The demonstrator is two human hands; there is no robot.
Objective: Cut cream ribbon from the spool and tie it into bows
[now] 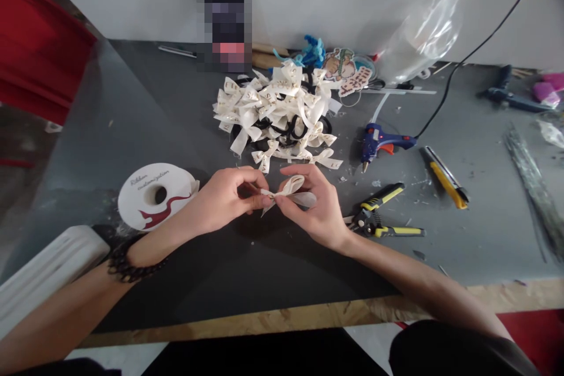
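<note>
Between my two hands, above the dark table, is a looped white ribbon bow [292, 185]. My left hand [238, 191] pinches its left end, with thumb and fingertips together. My right hand [315, 202] grips the bow near its middle; the loop and a sheer tail show between thumb and fingers. Just beyond the hands lies a pile of white ribbon bows [277, 97] with gold lettering, mixed with black bands. A white ribbon spool [130, 194] printed with words and a red ribbon shape sits beside my left forearm, partly covered by it.
To the right lie a blue hot glue gun [382, 140] with a black cord, yellow-black wire strippers [372, 218] and a yellow utility knife [446, 179]. A clear plastic bag [423, 41] and a cartoon tag [346, 70] are at the back. A wooden strip [282, 318] edges the table front.
</note>
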